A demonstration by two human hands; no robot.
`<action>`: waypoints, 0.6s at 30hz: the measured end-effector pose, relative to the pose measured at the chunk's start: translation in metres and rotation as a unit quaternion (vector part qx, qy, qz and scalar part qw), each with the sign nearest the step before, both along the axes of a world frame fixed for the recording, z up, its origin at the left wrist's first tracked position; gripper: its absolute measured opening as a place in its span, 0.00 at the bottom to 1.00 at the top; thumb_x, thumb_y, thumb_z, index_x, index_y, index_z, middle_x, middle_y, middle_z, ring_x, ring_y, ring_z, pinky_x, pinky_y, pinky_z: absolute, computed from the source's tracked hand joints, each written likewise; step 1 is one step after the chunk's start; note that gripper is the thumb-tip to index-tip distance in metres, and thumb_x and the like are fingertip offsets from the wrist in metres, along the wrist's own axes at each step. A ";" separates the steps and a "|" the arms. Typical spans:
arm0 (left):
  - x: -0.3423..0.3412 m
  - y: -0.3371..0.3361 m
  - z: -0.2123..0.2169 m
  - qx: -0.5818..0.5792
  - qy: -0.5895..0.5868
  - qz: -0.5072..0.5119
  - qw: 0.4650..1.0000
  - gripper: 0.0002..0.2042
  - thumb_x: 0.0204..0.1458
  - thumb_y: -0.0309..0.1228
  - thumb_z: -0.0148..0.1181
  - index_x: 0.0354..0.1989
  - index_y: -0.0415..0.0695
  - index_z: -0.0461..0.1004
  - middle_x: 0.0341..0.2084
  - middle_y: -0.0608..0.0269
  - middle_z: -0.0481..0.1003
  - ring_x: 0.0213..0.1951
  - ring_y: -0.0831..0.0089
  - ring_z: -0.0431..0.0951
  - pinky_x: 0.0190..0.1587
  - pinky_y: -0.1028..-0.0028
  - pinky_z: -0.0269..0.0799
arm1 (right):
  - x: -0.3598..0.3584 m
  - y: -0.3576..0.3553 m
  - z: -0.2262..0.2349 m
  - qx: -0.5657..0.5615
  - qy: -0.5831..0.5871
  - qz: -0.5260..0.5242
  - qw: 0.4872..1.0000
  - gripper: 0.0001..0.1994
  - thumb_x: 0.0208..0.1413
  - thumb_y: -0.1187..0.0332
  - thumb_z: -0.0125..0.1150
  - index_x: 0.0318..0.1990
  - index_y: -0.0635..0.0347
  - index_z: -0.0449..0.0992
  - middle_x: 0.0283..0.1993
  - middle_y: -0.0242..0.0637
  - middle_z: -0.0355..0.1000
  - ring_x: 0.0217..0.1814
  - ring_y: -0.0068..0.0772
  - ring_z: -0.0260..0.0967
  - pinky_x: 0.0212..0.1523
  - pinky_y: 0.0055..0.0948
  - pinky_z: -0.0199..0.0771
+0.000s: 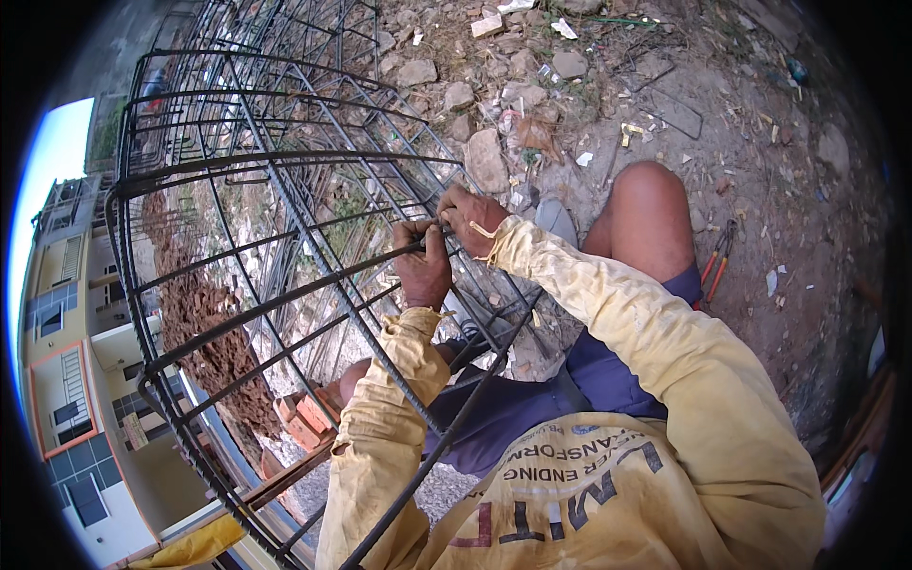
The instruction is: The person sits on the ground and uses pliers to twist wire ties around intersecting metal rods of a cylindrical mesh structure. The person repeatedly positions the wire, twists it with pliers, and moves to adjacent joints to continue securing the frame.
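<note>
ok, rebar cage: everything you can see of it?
The rebar cage is an open, long frame of dark, metal-looking bars, some visibly ribbed: lengthwise bars crossed by angular hoops. It stretches from the person's left toward the upper left, over rubble-strewn ground; what supports it is unclear. The left hand grips one bar; the right hand meets it there, its grip hidden.

Rebar cage (340, 275) is flanked by buildings (119, 522) at left, pliers (725, 251) on ground (760, 332) at right; bricks (306, 425) are seen behind bars
</note>
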State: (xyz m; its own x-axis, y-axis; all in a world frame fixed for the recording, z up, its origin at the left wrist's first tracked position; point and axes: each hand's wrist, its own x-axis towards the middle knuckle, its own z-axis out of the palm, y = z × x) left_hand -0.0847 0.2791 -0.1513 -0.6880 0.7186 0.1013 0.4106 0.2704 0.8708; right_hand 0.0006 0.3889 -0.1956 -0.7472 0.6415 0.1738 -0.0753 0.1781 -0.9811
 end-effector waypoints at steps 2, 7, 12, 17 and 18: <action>0.000 -0.001 -0.001 -0.006 0.010 0.005 1.000 0.06 0.57 0.27 0.55 0.37 0.36 0.68 0.31 0.61 0.72 0.33 0.77 0.71 0.37 0.76 0.69 | -0.002 -0.010 0.010 -0.028 -0.062 -0.047 0.997 0.06 0.57 0.71 0.52 0.41 0.61 0.70 0.32 0.45 0.74 0.35 0.49 0.74 0.37 0.40 0.72; -0.002 -0.002 -0.001 -0.014 -0.030 0.007 0.999 0.07 0.57 0.27 0.55 0.38 0.35 0.70 0.30 0.60 0.73 0.32 0.77 0.72 0.36 0.76 0.69 | -0.009 -0.016 0.014 -0.120 -0.102 -0.098 0.983 0.06 0.56 0.72 0.53 0.37 0.64 0.74 0.29 0.42 0.76 0.32 0.37 0.76 0.36 0.36 0.74; -0.005 -0.006 0.005 -0.046 -0.020 -0.009 0.999 0.06 0.58 0.27 0.55 0.37 0.36 0.71 0.30 0.62 0.74 0.33 0.79 0.71 0.38 0.77 0.68 | -0.006 -0.011 0.016 -0.226 -0.122 -0.050 0.965 0.08 0.58 0.70 0.53 0.39 0.66 0.74 0.29 0.39 0.76 0.26 0.29 0.73 0.27 0.32 0.73; -0.009 -0.008 0.002 -0.026 0.024 -0.024 0.999 0.07 0.56 0.28 0.57 0.36 0.35 0.71 0.27 0.61 0.73 0.31 0.79 0.71 0.35 0.76 0.69 | 0.008 0.007 0.041 -0.458 -0.141 0.058 0.876 0.08 0.58 0.71 0.53 0.37 0.68 0.73 0.25 0.34 0.70 0.20 0.21 0.66 0.14 0.23 0.61; -0.009 -0.005 0.000 -0.017 0.012 -0.037 0.999 0.06 0.56 0.27 0.56 0.35 0.36 0.70 0.28 0.62 0.73 0.31 0.79 0.71 0.36 0.75 0.69 | 0.007 0.009 0.029 -0.548 -0.116 0.061 0.826 0.07 0.58 0.71 0.53 0.37 0.67 0.72 0.26 0.34 0.69 0.19 0.19 0.62 0.13 0.20 0.58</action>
